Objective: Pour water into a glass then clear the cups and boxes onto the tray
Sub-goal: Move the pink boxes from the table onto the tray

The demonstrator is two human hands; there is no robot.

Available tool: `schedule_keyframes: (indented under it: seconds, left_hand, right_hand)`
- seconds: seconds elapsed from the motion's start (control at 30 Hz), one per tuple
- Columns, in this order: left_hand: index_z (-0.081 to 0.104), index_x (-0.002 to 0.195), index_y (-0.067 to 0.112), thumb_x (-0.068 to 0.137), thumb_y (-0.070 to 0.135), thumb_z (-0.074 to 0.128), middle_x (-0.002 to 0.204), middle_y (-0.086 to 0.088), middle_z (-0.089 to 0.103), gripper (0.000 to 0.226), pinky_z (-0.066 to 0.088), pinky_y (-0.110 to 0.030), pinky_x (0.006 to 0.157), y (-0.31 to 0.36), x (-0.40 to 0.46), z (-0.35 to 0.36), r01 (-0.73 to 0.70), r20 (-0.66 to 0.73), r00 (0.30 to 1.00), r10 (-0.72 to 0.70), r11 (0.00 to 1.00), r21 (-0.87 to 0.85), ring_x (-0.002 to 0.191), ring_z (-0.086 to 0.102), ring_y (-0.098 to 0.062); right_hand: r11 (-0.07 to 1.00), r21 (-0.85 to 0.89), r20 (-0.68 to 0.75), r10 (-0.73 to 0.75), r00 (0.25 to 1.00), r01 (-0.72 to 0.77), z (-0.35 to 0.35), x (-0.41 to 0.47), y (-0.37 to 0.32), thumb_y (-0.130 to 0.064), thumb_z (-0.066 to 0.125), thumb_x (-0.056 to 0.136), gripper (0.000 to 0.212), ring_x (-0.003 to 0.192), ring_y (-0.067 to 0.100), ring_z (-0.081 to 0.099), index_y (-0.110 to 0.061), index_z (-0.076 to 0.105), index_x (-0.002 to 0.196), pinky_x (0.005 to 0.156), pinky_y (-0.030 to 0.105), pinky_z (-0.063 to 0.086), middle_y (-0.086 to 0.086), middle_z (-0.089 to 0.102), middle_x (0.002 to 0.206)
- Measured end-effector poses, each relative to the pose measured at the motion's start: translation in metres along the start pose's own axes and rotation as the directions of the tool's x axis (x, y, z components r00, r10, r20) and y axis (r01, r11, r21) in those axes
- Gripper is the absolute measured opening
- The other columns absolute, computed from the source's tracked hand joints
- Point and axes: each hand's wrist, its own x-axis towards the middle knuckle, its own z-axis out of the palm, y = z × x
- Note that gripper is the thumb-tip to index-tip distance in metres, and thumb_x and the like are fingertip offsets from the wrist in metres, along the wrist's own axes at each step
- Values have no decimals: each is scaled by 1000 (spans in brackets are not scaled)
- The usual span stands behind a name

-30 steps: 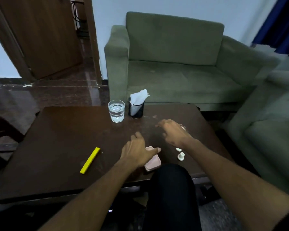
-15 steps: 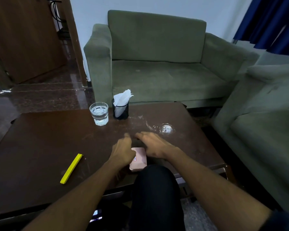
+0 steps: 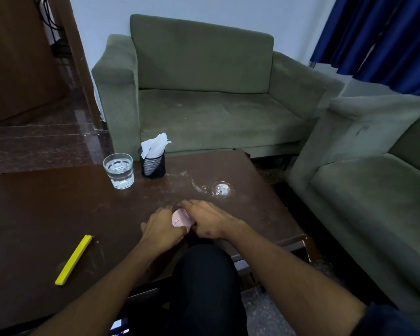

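- A dark-clad knee [image 3: 204, 282] rises in the foreground, against the near edge of the dark brown surface [image 3: 46, 214].
- The pink box [image 3: 181, 219] sits near that edge, between both hands, its long axis running roughly toward the sofa and tipped a little to the right; its near end is hidden by the hands, and a small label shows on its top.
- The left hand [image 3: 161, 230] presses against the box's left side, fingers bent along it.
- The right hand [image 3: 207, 221] covers the box's right side, fingers [image 3: 189, 204] stretched flat past its far end. Together the hands clasp the box.
- A yellow strip [image 3: 73, 260] lies flat well left of the hands, pointing diagonally away and to the right.
- A small puddle [image 3: 222, 189] glints beyond the right hand.
- Farther back, the glass [image 3: 118, 170] stands upright, partly filled with water.
- Just right of it, a black mesh holder [image 3: 153, 164] holds white tissues [image 3: 155, 144].
- A green sofa [image 3: 204, 93] stands behind the surface.
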Motion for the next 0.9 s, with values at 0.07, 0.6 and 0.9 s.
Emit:
schedule_keyframes:
  seconds: [0.07,0.6,0.9]
  left_hand:
    - [46,150,18,81,41,82,146,-3,58,81,36,-43,110,3,5,-4,-29,30,999,30,998,-49,138,52,-28]
    - [56,121,13,83,27,76,120,-10,57,45,50,-45,90,-19,7,-1,-87,-44,994,97,979,183,116,60,-35]
    - [52,131,13,89,25,71,129,-10,54,48,50,-45,98,-19,1,0,-61,-33,997,68,984,166,121,60,-34]
  right_hand:
    - [999,13,-24,33,999,-32,0,0,2,-25,71,80,66,112,34,61,-21,39,137,92,47,54,7,55,122]
    - [999,-34,-46,33,998,-34,-3,6,5,-19,70,81,63,110,32,62,-22,44,138,92,44,54,5,53,119]
    - [999,-19,-58,26,998,-27,8,15,8,-11,61,79,62,109,32,61,-29,39,134,90,43,53,3,51,120]
